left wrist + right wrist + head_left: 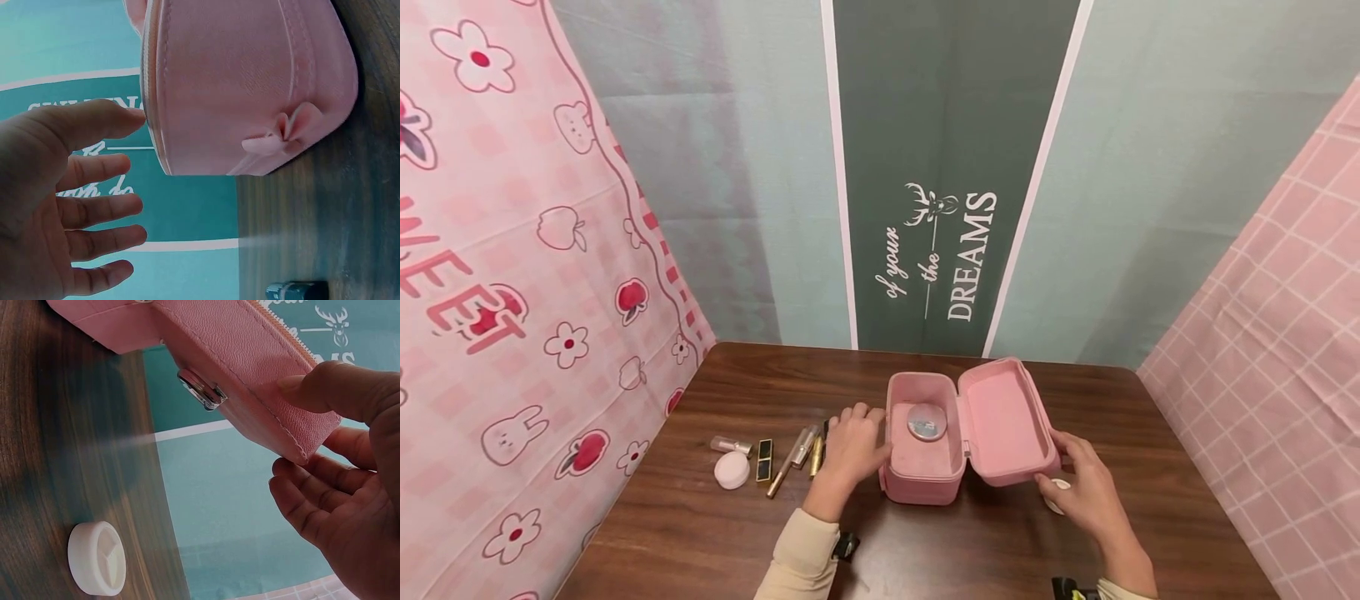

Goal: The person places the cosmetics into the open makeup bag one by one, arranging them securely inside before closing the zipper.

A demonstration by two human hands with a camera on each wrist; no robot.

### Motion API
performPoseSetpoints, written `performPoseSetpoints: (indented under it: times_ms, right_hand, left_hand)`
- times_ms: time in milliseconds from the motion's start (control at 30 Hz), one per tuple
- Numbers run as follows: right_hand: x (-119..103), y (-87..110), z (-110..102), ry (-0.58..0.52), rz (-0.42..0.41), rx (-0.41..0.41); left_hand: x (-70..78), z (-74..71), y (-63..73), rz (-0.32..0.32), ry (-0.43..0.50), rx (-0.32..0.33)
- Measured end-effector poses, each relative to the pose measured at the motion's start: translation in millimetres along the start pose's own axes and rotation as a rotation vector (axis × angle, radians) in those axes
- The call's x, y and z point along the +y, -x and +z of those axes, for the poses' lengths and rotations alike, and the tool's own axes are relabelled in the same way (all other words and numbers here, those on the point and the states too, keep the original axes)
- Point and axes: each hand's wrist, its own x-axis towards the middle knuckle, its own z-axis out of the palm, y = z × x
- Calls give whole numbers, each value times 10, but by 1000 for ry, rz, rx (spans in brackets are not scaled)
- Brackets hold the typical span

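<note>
A pink zippered cosmetic case (922,490) stands on the table with its lid (1003,417) swung out to the right. Inside the case lies a round, shiny disc-shaped item (927,422). My right hand (1092,492) holds the lid's outer corner, the thumb on one face and fingers around the edge in the right wrist view. At the case's left side is my left hand (850,446), fingers loosely extended. Its thumb meets the zippered rim in the left wrist view, where a pink bow (284,132) shows on the case wall.
Left of the case lie a white round container (732,471), a clear-capped tube (731,446), a black-and-gold case (764,461), a slim gold tube (781,477) and other small cosmetics. A white round piece (97,558) sits below the lid. Hanging cloths border the wooden table (700,533).
</note>
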Motion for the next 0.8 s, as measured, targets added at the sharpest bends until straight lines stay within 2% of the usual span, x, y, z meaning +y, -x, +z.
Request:
performPoseSetpoints:
  times_ms: [433, 633, 800]
  right_hand:
    - [10, 16, 21, 24, -8, 21]
    - [9, 8, 12, 5, 12, 6]
    - [17, 9, 14, 5, 15, 6]
  left_hand:
    - [-169, 12, 160, -19, 13, 52]
    - [-261, 61, 229, -56, 11, 56]
    - [-339, 123, 282, -54, 10, 64]
